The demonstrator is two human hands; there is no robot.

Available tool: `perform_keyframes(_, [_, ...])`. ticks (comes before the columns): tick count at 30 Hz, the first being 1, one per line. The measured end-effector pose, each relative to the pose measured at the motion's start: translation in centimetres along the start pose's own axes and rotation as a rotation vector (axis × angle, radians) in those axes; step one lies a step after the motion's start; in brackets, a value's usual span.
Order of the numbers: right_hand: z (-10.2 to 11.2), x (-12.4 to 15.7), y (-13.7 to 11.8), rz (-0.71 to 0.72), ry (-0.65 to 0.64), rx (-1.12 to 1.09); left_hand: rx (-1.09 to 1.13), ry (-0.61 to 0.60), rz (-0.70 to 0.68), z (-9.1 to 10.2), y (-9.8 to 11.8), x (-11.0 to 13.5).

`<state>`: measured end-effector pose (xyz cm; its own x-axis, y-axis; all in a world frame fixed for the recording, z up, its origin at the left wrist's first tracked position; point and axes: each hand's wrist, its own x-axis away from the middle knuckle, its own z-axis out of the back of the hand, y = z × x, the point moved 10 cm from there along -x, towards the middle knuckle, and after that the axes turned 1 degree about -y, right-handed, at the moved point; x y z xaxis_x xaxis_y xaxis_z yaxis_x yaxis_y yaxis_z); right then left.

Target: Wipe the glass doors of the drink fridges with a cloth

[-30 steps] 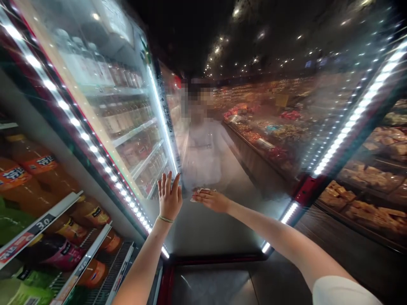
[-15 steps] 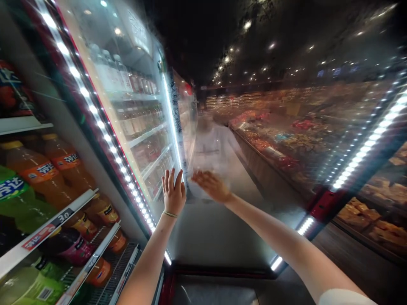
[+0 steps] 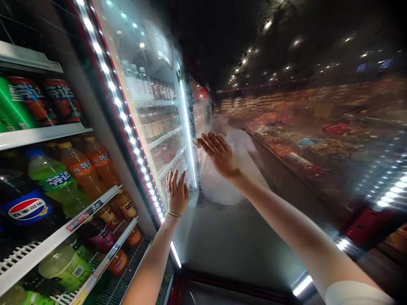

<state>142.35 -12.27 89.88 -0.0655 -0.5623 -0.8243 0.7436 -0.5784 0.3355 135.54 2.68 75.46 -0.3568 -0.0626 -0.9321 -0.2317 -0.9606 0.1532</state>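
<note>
Head view shows our hands raised and open. Our left hand (image 3: 177,193) has its fingers spread upward, a thin bracelet (image 3: 174,214) at the wrist, and holds nothing that we can see. Our right hand (image 3: 218,154) is flat and spread, higher up, with a small pale scrap (image 3: 195,142) at its fingertips; we cannot tell whether it has hold of the scrap. Both hands are up against a glass cooler door (image 3: 235,250), though whether they touch the pane is hard to tell. Neither hand carries a bottle, and the drinks stand in rows on the shelves. Just left of our left arm, an open cooler holds orange soda bottles (image 3: 78,167) and a Pepsi bottle (image 3: 27,207) above a white shelf edge (image 3: 38,136). The lit door frame (image 3: 127,114) bounds our left side, while open glass lies below and right of our hands. Beyond it, a blurred white figure (image 3: 224,169) may be a reflection or a person.
</note>
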Motion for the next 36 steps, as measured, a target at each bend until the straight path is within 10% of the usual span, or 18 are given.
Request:
perform_keyframes(9, [-11.1, 17.0, -16.6, 0.529, -0.291, -0.246, -0.07, -0.041, 0.007, 2.2, -2.4, 2.6])
perform_keyframes(12, [-11.5, 12.8, -16.0, 0.586, -0.317, -0.233, -0.073, -0.035, 0.019, 3.0, -3.6, 2.0])
perform_keyframes(17, [-9.3, -3.9, -10.4, 0.37, -0.167, -0.135, -0.074, 0.0, 0.055, 4.5, -5.2, 0.7])
perform_keyframes(20, [-9.1, -7.3, -10.1, 0.238, -0.047, -0.069, -0.082, -0.014, 0.065, 5.4, -6.1, 1.1])
perform_keyframes(29, [-18.0, 12.0, -22.9, 0.614, -0.216, -0.213, -0.1, -0.074, 0.065, 7.3, -9.3, 4.3])
perform_keyframes(32, [-17.8, 7.2, -21.5, 0.656, -0.187, -0.195, -0.114, -0.05, 0.038, 8.1, -9.7, 2.7])
perform_keyframes(36, [-12.6, -10.3, -14.5, 0.509, -0.058, -0.05, -0.136, 0.004, -0.028, 9.5, -9.6, -1.9])
